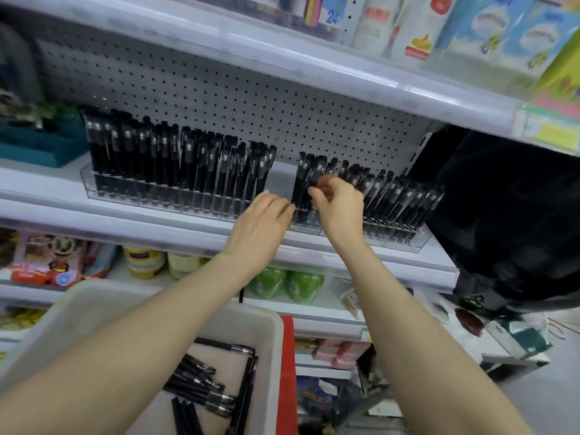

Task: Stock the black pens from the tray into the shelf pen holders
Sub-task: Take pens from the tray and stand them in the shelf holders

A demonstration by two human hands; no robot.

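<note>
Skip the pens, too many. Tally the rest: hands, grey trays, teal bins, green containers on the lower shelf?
Hands: 2, left hand and right hand, the right pinching a black pen
Grey tray: 1
Teal bin: 1
Green containers: 2
Total: 6

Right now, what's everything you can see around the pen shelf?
pens in holder: dozens, black, upright, with a gap mid-row
clear holder: long, transparent, on white shelf
pens in tray: a dozen or so, black, lying loose
tray: one, grey, below the shelf
pegboard: white, behind the pens
teal bin: one, left of the holder
green bottles: two visible, lower shelf
hands: left at the holder's front; right gripping pens at the gap
</note>
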